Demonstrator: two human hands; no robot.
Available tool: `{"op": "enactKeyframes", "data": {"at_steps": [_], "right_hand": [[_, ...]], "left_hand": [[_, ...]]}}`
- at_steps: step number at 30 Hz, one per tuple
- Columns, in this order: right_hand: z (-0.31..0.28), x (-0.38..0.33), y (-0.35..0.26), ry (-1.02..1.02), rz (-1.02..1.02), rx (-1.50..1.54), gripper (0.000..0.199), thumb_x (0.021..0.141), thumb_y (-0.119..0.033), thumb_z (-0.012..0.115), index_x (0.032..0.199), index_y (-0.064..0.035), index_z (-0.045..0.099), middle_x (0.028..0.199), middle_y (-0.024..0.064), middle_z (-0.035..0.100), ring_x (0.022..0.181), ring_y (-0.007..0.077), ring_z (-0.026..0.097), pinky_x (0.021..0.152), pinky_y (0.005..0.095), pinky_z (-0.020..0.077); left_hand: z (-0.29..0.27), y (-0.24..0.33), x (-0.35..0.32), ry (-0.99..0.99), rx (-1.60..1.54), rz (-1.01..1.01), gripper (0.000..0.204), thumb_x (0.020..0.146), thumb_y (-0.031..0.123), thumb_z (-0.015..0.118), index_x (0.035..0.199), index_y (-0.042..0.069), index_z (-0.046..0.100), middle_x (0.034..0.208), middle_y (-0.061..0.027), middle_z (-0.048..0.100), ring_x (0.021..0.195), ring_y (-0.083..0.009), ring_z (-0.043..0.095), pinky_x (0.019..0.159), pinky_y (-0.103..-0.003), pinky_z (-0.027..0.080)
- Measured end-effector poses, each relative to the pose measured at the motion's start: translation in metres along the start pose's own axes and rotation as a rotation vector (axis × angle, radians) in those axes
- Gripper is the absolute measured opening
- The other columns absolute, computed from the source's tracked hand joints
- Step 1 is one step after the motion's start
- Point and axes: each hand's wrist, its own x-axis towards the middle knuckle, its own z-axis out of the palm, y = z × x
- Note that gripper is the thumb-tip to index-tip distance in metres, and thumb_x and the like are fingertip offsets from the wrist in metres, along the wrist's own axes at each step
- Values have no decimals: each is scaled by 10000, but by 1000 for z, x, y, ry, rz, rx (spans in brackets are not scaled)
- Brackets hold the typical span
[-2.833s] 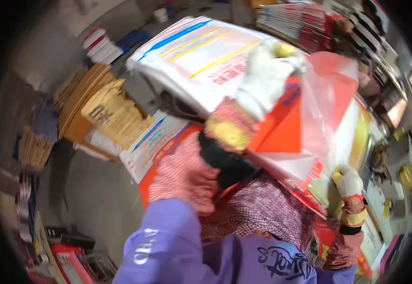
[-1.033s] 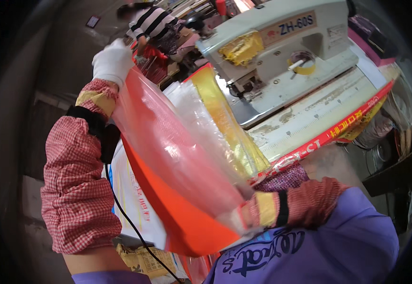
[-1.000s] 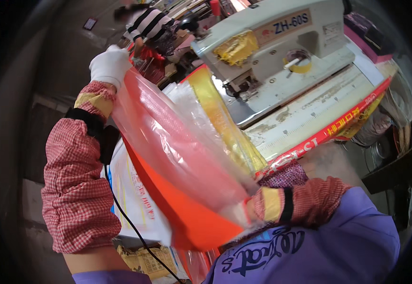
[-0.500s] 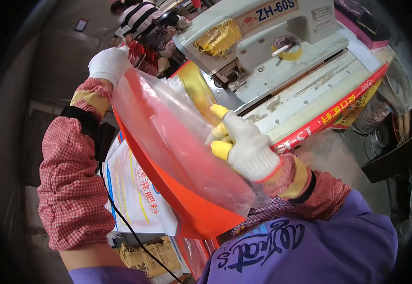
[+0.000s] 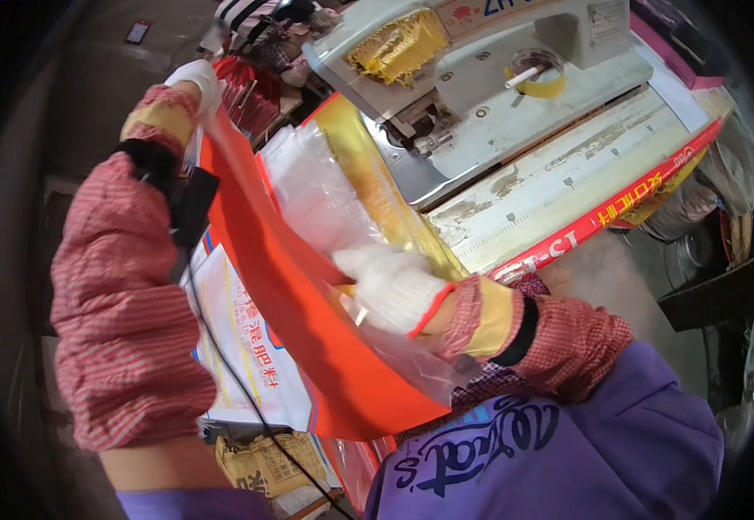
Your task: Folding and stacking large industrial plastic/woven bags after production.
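A large orange-red bag (image 5: 299, 303) with a clear plastic liner (image 5: 411, 351) hangs across my front. At its far left corner my left hand (image 5: 196, 80), in a white knit glove, is closed on the edge and holds it up. My right hand (image 5: 394, 284), in a white glove with yellow fingertips, reaches into the fold between the clear film and the orange sheet; its fingers are mostly hidden there. Beyond it lies more clear film (image 5: 312, 178) on a yellow bag (image 5: 355, 143), beside the sewing machine (image 5: 472, 104).
A tape roll (image 5: 548, 85) with a white stick in it rests on the machine bed. White printed bags (image 5: 251, 347) lie below the orange bag. A black cable (image 5: 225, 368) runs down past my left forearm. Another person (image 5: 255, 22) is at the far left.
My right hand has moved left and down, from the clear film's outer side into the fold by the orange sheet. My left hand has risen slightly, and more of the orange sheet faces me.
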Motion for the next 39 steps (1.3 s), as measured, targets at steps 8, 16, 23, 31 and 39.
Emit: {"op": "enactKeyframes", "data": {"at_steps": [8, 16, 23, 31, 39], "right_hand": [[-64, -94, 47, 173, 150, 254, 234, 837, -147, 502, 1042, -63, 577, 840, 134, 615, 777, 286, 614, 657, 358, 486], [-90, -124, 42, 520, 1166, 1433, 248, 839, -99, 546, 1067, -10, 588, 822, 33, 621, 749, 124, 586, 694, 237, 478], [-105, -135, 27, 83, 705, -70, 197, 794, -126, 552, 966, -76, 634, 692, 134, 616, 639, 254, 614, 600, 325, 509], [-101, -144, 37, 22, 596, -494, 133, 755, -237, 558, 759, -133, 641, 592, 97, 585, 509, 274, 586, 450, 382, 464], [-62, -6, 117, 340, -132, -118, 196, 821, -118, 467, 665, -63, 570, 552, 119, 543, 481, 234, 557, 443, 330, 437]], "left_hand": [[15, 351, -87, -182, -69, 401, 187, 790, 153, 460, 908, 104, 596, 823, -105, 614, 698, -285, 635, 587, -410, 498], [58, 346, -94, 127, -520, 681, 161, 747, 147, 549, 895, 112, 605, 792, -112, 592, 719, -300, 591, 600, -384, 470], [-4, 351, -102, -335, -638, 530, 172, 795, 245, 551, 881, 122, 634, 815, -107, 605, 753, -325, 570, 654, -402, 449], [-2, 361, -95, -444, -160, 785, 226, 828, 240, 458, 968, 152, 613, 835, -171, 615, 798, -328, 603, 671, -412, 477], [66, 297, 19, -50, -178, 477, 244, 798, 275, 482, 859, 107, 648, 818, -144, 645, 794, -326, 617, 672, -407, 501]]}}
